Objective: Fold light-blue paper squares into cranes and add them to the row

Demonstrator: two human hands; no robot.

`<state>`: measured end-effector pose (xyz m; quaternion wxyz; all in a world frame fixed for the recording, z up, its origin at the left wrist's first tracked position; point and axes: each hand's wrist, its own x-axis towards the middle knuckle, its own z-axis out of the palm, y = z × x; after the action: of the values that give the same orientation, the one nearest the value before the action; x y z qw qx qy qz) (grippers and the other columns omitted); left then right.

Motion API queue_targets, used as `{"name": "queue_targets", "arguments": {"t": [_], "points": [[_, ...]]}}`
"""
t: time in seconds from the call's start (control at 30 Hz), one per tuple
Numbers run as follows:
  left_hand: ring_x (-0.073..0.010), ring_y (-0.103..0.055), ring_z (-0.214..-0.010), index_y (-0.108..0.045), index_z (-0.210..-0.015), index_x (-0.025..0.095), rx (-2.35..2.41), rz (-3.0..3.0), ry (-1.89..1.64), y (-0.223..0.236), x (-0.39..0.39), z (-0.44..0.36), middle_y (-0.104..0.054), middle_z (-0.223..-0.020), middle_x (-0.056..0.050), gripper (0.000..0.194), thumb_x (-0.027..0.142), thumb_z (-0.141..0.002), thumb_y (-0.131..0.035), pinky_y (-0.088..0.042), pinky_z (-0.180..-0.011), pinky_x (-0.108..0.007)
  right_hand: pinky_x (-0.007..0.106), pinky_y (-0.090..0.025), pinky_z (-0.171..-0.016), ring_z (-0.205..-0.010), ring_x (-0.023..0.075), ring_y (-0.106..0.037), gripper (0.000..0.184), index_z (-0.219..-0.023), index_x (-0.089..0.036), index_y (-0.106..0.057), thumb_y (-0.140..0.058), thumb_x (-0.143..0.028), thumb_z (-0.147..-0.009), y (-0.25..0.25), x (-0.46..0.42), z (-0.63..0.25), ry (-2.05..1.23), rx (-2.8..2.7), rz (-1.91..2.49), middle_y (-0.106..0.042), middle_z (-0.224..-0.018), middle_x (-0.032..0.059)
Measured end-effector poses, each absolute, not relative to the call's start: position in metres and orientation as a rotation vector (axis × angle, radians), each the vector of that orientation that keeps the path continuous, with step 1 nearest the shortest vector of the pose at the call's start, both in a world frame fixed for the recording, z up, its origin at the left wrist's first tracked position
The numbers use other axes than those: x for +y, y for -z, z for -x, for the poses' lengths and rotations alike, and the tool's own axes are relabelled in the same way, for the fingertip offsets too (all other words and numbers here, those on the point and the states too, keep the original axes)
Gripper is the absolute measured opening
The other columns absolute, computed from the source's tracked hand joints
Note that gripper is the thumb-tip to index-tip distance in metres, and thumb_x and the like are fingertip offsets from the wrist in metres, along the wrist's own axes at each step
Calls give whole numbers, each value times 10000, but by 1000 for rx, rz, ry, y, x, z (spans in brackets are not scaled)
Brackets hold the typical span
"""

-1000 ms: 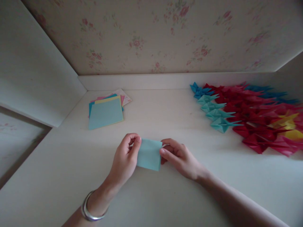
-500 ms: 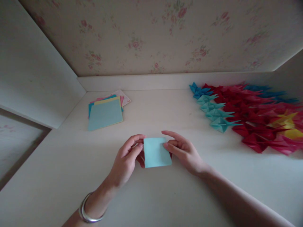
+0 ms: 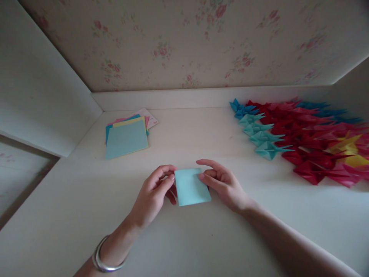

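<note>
A small light-blue square of folded origami paper [image 3: 192,187] is held a little above the white tabletop, between my two hands. My right hand [image 3: 225,187] pinches its right edge, thumb on the top face, the other fingers partly hidden beneath and the index finger stretched out past the upper corner. At the left edge, my left hand [image 3: 154,192] has its thumb and index finger bent together by the upper left corner. Its lower fingers curl beside the paper, partly out of sight.
On the table's left lies a stack of coloured paper sheets [image 3: 127,138], light blue on top. Folded light-blue paper cranes [image 3: 268,149] stand in a row at the right, beside many red and pink cranes [image 3: 311,171]. Behind runs a flowered wall [image 3: 173,73].
The blue paper has turned slightly, its lower edge shifting a little right and its lower left corner moving away from my left fingers. The view has shifted slightly.
</note>
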<state>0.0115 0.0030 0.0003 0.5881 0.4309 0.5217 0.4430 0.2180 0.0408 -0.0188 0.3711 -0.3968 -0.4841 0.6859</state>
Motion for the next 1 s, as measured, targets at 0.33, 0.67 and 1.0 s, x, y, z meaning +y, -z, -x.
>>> {"name": "queue_targets", "arguments": {"t": [0.33,0.67,1.0], "points": [[-117,-615,-548,-586,-966,195,1312,-1195,-991,5,3,-13,-608,-657,28,222,407,-968,-518,-520,-485,-200,226,-236,-464,-495,86,-351,457,-1220,-176,-557,-682,-418,-853,20,40,-219,-1791,-1217,1018,-448,-573,-79],[-189,-719,-927,-679,-1139,220,1389,-1962,-871,12,-2,-12,-760,-1069,-44,384,46,-851,-495,-549,-813,-258,216,-253,-449,-485,85,-355,417,-1200,-189,-568,-655,-434,-874,19,40,-217,-1791,-1261,1011,-424,-572,-81],[-196,-711,-560,-737,-619,160,1621,-1180,-830,3,8,-8,-753,-602,-60,403,479,-849,-648,-548,-554,-241,283,-449,-588,-652,155,-553,338,-1255,-237,-523,-419,-146,-946,24,19,-224,-952,-1940,782,-565,-780,18]]}}
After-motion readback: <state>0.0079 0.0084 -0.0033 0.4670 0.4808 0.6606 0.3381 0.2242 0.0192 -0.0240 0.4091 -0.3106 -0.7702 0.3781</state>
